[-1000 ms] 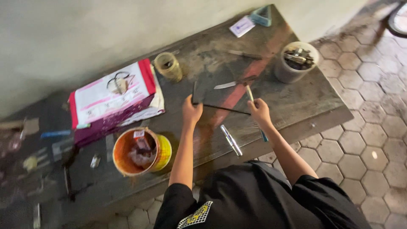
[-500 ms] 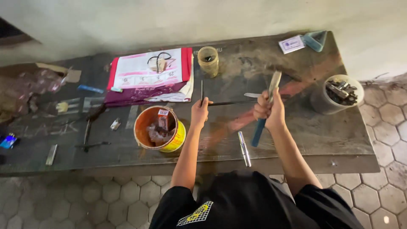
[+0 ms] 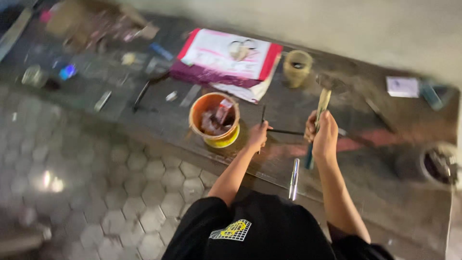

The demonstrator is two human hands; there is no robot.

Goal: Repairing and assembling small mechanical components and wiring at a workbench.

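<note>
Wooden-handled hammer (image 3: 318,115) gripped in right hand (image 3: 325,136), left hand (image 3: 257,136) pinning thin rod (image 3: 284,132)

dark wooden workbench (image 3: 375,178) | orange bucket (image 3: 214,120) at 9 o'clock | red-white bag (image 3: 226,60) at 11 | silver pen (image 3: 294,179) at 6 | grey pot (image 3: 438,166) at 3

You have bare table (image 3: 365,173) to pass over right of your right hand (image 3: 323,135), while the orange bucket (image 3: 214,120) sits just beside your left hand (image 3: 257,136), the pink-and-white bag (image 3: 226,62) and cup (image 3: 297,68) stand behind, and a metal pen (image 3: 294,179) lies near the front edge.
</note>
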